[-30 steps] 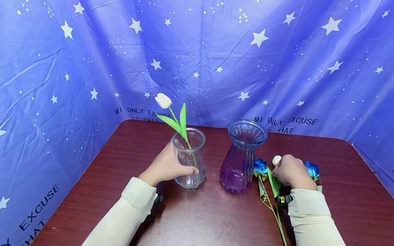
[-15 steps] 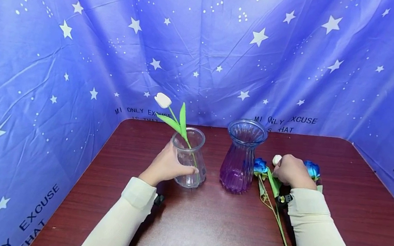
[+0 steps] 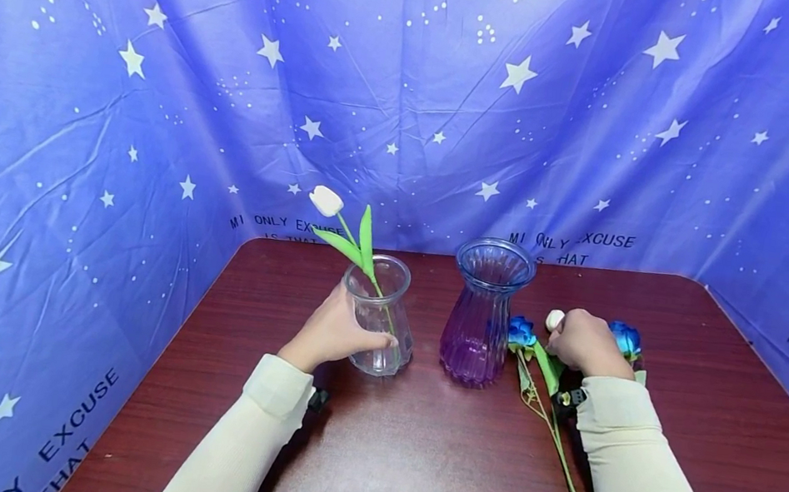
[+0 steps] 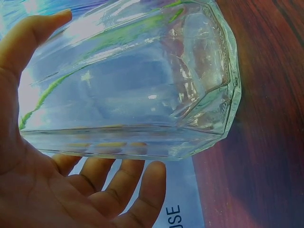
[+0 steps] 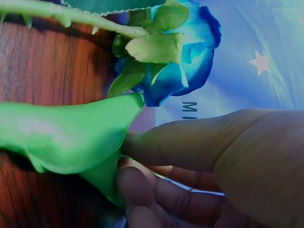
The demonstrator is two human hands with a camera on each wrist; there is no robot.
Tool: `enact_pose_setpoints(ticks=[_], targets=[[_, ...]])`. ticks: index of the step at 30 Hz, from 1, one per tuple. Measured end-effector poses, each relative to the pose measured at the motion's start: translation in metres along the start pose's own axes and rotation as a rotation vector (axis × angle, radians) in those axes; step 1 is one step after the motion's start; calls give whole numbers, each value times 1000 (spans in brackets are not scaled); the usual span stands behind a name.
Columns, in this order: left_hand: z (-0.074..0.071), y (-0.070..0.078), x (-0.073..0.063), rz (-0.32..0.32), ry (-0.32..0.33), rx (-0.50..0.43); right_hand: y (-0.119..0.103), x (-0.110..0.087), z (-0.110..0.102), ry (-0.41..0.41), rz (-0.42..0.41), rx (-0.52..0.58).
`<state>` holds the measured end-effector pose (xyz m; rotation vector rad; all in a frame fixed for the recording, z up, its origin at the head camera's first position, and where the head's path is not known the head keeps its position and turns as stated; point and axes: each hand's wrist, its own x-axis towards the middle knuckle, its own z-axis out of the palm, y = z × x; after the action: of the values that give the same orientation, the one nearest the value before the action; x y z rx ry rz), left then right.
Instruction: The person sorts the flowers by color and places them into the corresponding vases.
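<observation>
My left hand [image 3: 337, 332] holds the clear glass vase [image 3: 379, 311] from its left side, thumb across the front; in the left wrist view its fingers curl along the vase's wall. A white tulip [image 3: 327, 201] with green leaves leans left out of this vase, its stem inside. My right hand [image 3: 588, 345] pinches a second white tulip [image 3: 554, 320], which lies on the table; its green leaves [image 5: 61, 133] show close up in the right wrist view. A blue rose [image 3: 522, 332] lies just left of that hand, and another blue rose [image 3: 626, 340] shows behind it.
A blue-and-purple ribbed glass vase [image 3: 477, 325] stands between the two hands. Green stems [image 3: 570, 464] run toward the front of the dark red wooden table [image 3: 372, 461]. Blue star-printed cloth [image 3: 415, 98] hangs behind and at both sides.
</observation>
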<state>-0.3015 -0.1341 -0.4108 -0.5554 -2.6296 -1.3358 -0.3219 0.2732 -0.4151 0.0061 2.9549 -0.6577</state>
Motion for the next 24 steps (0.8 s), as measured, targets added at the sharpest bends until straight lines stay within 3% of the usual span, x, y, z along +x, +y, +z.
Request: enact_pose_setpoints(ticks=[14, 24], targets=[[0, 0, 0, 3, 1, -8, 1, -2, -3, 26, -2, 8], [0, -1, 1, 2, -3, -9, -2, -7, -10, 100, -24, 31]])
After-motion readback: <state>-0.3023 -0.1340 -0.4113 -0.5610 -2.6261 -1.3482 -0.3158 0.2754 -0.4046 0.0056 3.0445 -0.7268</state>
